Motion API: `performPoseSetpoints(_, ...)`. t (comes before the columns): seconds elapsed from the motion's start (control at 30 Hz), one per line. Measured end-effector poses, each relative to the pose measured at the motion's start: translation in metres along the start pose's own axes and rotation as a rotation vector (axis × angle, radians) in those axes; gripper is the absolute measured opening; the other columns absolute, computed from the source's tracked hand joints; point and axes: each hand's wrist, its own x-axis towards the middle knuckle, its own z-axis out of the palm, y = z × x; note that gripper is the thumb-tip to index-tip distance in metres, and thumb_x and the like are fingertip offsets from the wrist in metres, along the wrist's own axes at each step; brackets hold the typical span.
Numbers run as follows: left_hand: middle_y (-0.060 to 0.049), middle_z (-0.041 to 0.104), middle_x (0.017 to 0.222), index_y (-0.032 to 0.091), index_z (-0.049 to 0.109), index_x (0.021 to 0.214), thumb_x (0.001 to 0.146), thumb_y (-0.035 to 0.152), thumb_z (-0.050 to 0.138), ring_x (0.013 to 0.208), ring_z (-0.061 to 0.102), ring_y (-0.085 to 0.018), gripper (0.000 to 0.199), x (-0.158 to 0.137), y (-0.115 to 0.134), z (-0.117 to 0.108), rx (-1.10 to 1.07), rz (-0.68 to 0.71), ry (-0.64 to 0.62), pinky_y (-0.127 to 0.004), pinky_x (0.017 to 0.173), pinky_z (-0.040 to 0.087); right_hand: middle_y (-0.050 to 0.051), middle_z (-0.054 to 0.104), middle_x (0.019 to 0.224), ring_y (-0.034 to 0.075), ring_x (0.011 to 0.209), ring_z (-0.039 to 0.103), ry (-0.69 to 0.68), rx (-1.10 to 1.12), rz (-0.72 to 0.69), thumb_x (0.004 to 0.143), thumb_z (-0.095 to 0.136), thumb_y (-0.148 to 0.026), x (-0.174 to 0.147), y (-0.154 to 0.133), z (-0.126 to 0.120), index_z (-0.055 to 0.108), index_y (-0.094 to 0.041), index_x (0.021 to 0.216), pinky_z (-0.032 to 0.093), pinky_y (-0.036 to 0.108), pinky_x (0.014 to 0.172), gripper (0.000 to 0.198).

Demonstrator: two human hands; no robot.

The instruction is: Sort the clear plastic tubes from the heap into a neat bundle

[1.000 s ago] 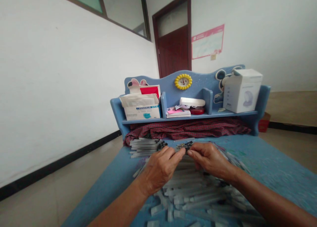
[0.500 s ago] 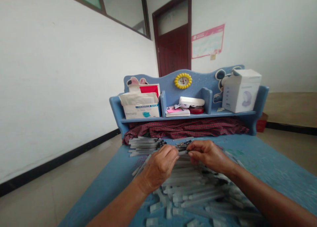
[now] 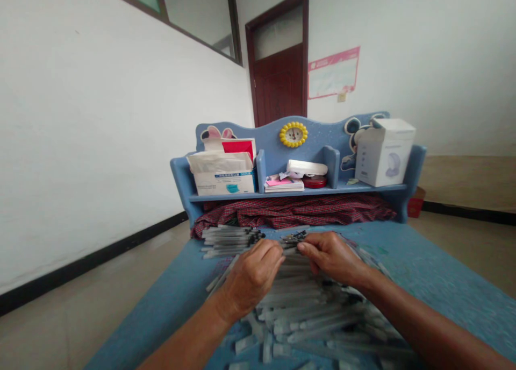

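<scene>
Above a heap of translucent, pen-like tubes point(image 3: 290, 292), my two hands face each other with a small gap between them. My left hand point(image 3: 255, 273) is closed, its fingertips pressed together; whatever they hold is hidden. Thumb and forefinger of my right hand point(image 3: 331, 257) pinch at the edge of a small pile of dark, thin tips point(image 3: 293, 241), and I cannot make out what is in them. Left of that pile lies a stack of tubes with black ends point(image 3: 229, 242). Short clear caps point(image 3: 245, 344) are scattered nearer to me.
The blue desk point(image 3: 435, 273) has a raised shelf point(image 3: 258, 196) at its back. On it stand a face-mask box point(image 3: 223, 182), a red round tin point(image 3: 314, 182) and a white box point(image 3: 385, 155). A checked cloth point(image 3: 290, 211) lies bunched underneath. A wall point(image 3: 100, 117) rises at left.
My hands have drawn slightly apart; a slim piece seen between them earlier no longer shows there. The whole view has shifted a little.
</scene>
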Motion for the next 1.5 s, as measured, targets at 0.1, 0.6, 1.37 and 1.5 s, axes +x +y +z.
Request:
performPoseSetpoints(0.1,-0.006,0.059,0.080,0.015,0.053,0.085,0.090,0.013,0.042,0.080,0.059,-0.017,0.012,0.0003,0.0000,0.0009,-0.009,0.002,-0.007,-0.030,0.073,0.051,-0.003,0.053,0.048,0.008,0.043,0.043,-0.012,0.065,0.017,0.083,0.049,-0.030,0.0012,0.0004,0.0022,0.051,-0.017,0.062,0.031,0.019,0.045,0.025)
performPoseSetpoints(0.6,-0.006,0.059,0.080,0.013,0.053,0.087,0.090,0.012,0.044,0.079,0.058,-0.017,0.010,-0.0031,-0.0061,0.0068,0.023,0.027,0.007,-0.030,0.071,0.052,-0.006,0.050,0.049,0.008,0.044,0.043,-0.019,0.194,0.061,0.080,0.054,-0.026,0.0029,0.0045,0.0046,0.052,-0.016,0.079,0.030,0.018,0.043,0.010)
performPoseSetpoints(1.37,-0.005,0.062,0.081,0.014,0.054,0.088,0.091,0.013,0.042,0.080,0.060,-0.017,0.013,-0.0015,-0.0058,0.0048,0.046,0.034,0.028,-0.028,0.073,0.052,-0.007,0.053,0.046,0.006,0.035,0.037,-0.085,0.375,0.117,0.077,0.058,-0.024,0.0056,0.0096,0.0030,0.051,-0.017,0.085,0.024,0.016,0.035,0.012)
performPoseSetpoints(1.5,-0.006,0.061,0.082,0.015,0.053,0.088,0.090,0.013,0.042,0.080,0.060,-0.018,0.012,-0.0017,-0.0068,0.0063,0.058,0.036,0.042,-0.029,0.073,0.052,-0.007,0.048,0.043,0.007,0.037,0.041,-0.042,0.260,0.070,0.080,0.056,-0.032,0.0045,0.0078,0.0038,0.053,-0.016,0.079,0.027,0.016,0.037,0.016)
